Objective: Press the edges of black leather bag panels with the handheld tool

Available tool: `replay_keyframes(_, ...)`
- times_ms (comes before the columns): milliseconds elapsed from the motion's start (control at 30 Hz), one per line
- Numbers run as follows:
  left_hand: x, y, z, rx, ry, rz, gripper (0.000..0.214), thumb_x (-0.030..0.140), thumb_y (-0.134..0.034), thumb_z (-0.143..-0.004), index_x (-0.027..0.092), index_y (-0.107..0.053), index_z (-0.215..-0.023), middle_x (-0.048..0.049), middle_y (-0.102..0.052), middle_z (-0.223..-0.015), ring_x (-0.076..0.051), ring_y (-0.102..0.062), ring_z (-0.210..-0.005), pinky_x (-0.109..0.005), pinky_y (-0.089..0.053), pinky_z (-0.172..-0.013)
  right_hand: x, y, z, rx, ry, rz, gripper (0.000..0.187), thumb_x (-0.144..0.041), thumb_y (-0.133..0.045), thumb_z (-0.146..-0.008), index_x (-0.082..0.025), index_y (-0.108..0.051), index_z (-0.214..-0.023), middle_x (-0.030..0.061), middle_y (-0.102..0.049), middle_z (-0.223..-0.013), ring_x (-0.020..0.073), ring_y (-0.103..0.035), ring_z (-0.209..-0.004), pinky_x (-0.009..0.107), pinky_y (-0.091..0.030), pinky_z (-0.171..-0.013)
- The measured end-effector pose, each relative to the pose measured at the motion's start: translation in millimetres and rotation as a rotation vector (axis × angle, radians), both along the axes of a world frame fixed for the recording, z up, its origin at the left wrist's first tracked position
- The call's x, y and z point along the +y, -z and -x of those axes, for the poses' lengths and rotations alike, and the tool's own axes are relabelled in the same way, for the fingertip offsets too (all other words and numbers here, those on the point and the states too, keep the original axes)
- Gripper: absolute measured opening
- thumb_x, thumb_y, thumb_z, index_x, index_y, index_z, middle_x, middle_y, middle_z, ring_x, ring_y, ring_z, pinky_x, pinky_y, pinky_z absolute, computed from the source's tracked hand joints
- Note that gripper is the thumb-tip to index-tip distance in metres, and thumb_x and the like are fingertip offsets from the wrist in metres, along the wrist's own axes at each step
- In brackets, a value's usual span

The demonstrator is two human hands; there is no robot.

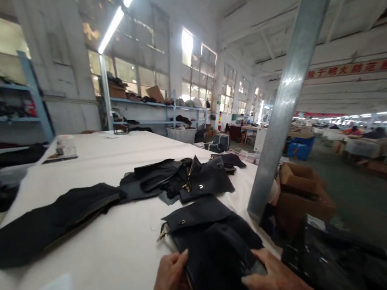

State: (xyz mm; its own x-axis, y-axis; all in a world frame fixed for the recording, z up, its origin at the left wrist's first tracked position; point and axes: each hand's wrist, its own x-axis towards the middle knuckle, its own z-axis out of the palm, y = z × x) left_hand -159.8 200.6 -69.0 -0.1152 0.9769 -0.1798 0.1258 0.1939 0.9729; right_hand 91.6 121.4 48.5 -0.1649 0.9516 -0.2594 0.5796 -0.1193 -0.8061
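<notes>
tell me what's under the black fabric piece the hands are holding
The black fabric piece lies on the white table, with the left hand and right hand on its near end. Anything directly beneath it is covered.

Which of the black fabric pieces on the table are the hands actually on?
The nearest black piece, at the table's front edge. The left hand grips its left side and the right hand lies on it. The long strip and the middle pile lie untouched.

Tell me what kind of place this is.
Most likely a garment or leather-goods workshop: a long white cutting table strewn with black fabric pieces, stocked shelves along the windows, and both hands on a black stack.
</notes>
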Motion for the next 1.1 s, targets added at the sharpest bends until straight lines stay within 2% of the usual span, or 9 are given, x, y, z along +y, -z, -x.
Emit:
replay_keyframes(100,1,-17.0,11,0.253,-0.077,-0.06,0.043,0.058,-0.06,-0.066,0.02,-0.05,-0.047,-0.0009,-0.047,-0.047,-0.018,-0.047,-0.051,-0.028,-0.027,-0.052,-1,-2.3,-1,0.036,-0.023,0.093,0.063,-0.044,-0.057,-0.078,-0.01,-0.047,-0.129,0.0015,-0.063,-0.072,0.0197,-0.063,-0.065,0.029,-0.049,-0.066)
replay_keyframes(167,4,-32.6,18,0.562,-0.141,-0.12,0.029,0.044,-0.051,-0.079,0.018,-0.064,-0.076,-0.0045,-0.057,-0.062,-0.021,-0.052,-0.061,-0.029,-0.028,-0.057,-3,-8.7,-2,0.032,-0.044,0.104,0.061,-0.044,-0.058,-0.079,-0.011,-0.046,-0.129,0.0008,-0.063,-0.071,0.0202,-0.064,-0.066,0.03,-0.049,-0.07)
replay_keyframes(233,11,-45.2,20,0.864,-0.132,-0.187,0.037,0.031,-0.038,-0.087,0.016,-0.057,-0.115,-0.0099,-0.062,-0.086,-0.024,-0.057,-0.073,-0.03,-0.032,-0.06,-3,-15.0,-2,0.04,-0.046,0.111,0.06,-0.043,-0.059,-0.079,-0.013,-0.046,-0.13,0.0005,-0.064,-0.072,0.0209,-0.064,-0.071,0.03,-0.048,-0.074)
replay_keyframes(267,16,-49.0,20,0.957,-0.095,-0.214,0.04,0.027,-0.035,-0.088,0.015,-0.052,-0.123,-0.0119,-0.061,-0.094,-0.024,-0.058,-0.079,-0.03,-0.034,-0.062,-2,-17.0,-2,0.045,-0.043,0.111,0.06,-0.042,-0.06,-0.078,-0.014,-0.047,-0.129,0.0003,-0.064,-0.072,0.021,-0.064,-0.071,0.03,-0.048,-0.074)
replay_keyframes(333,26,-50.9,19,1.001,-0.007,-0.239,0.037,0.021,-0.037,-0.087,0.016,-0.06,-0.115,-0.0133,-0.059,-0.101,-0.025,-0.057,-0.089,-0.03,-0.037,-0.066,1,-17.8,1,0.044,-0.049,0.113,0.054,-0.041,-0.061,-0.076,-0.014,-0.054,-0.122,-0.0002,-0.063,-0.068,0.0204,-0.063,-0.068,0.029,-0.048,-0.07)
replay_keyframes(433,38,-46.4,21,0.944,0.047,-0.254,0.033,0.022,-0.037,-0.086,0.016,-0.069,-0.091,-0.0132,-0.06,-0.097,-0.026,-0.055,-0.094,-0.032,-0.038,-0.072,7,-14.2,6,0.052,-0.101,0.115,0.041,-0.041,-0.061,-0.074,-0.013,-0.063,-0.104,-0.0009,-0.061,-0.06,0.0182,-0.06,-0.06,0.027,-0.046,-0.063)
replay_keyframes(600,42,-50.1,39,0.678,0.116,-0.328,0.03,0.031,-0.042,-0.085,0.018,-0.067,-0.076,-0.0065,-0.061,-0.084,-0.02,-0.057,-0.081,-0.029,-0.039,-0.076,9,-16.1,15,0.069,-0.119,0.103,0.037,-0.039,-0.061,-0.072,-0.013,-0.062,-0.099,-0.002,-0.06,-0.058,0.0151,-0.057,-0.055,0.024,-0.043,-0.057)
replay_keyframes(833,37,-55.4,45,0.178,0.152,-0.175,0.046,0.058,-0.045,-0.076,0.016,-0.057,-0.062,0.0038,-0.042,-0.047,-0.012,-0.041,-0.042,-0.025,-0.029,-0.042,8,-23.9,32,0.059,-0.122,0.092,0.027,-0.03,-0.061,-0.072,-0.015,-0.063,-0.095,-0.0038,-0.059,-0.056,0.014,-0.056,-0.054,0.022,-0.041,-0.054)
replay_keyframes(1100,37,-45.6,41,-0.156,0.226,-0.133,0.047,0.059,-0.051,-0.074,0.019,-0.041,-0.053,0.0081,-0.034,-0.045,-0.006,-0.031,-0.042,-0.021,-0.023,-0.044,23,-6.7,52,0.192,-0.152,0.12,0.022,-0.025,-0.063,-0.071,-0.014,-0.062,-0.09,-0.0033,-0.062,-0.059,0.0117,-0.056,-0.051,0.019,-0.041,-0.049)
